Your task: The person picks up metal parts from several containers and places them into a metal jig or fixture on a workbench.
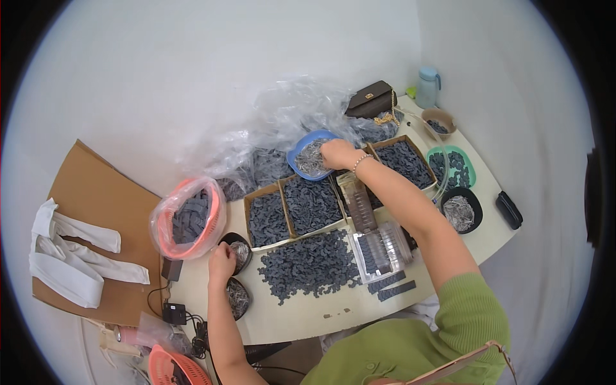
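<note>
My right hand (340, 154) reaches across the table to a blue bowl (296, 149) filled with thin silvery metal pieces. Its fingers are closed down at the pieces, and their tips are hidden. On the left, my left hand (222, 262) is at the rim of a small black bowl (241, 251) that also has silvery pieces in it. The left fingers are bent together; what they hold, if anything, cannot be made out. A second black bowl (239, 299) of such pieces stands just nearer to me. Small dark grey parts (309, 264) lie heaped on the table between my arms.
Divided cardboard boxes (268, 218) of grey parts stand mid-table, beside a clear plastic case (378, 251). A pink basket (219, 218) sits left. At right are a green tray (473, 173), a black bowl (480, 215) and a dark oblong case (509, 210). Plastic bags (276, 115) line the back.
</note>
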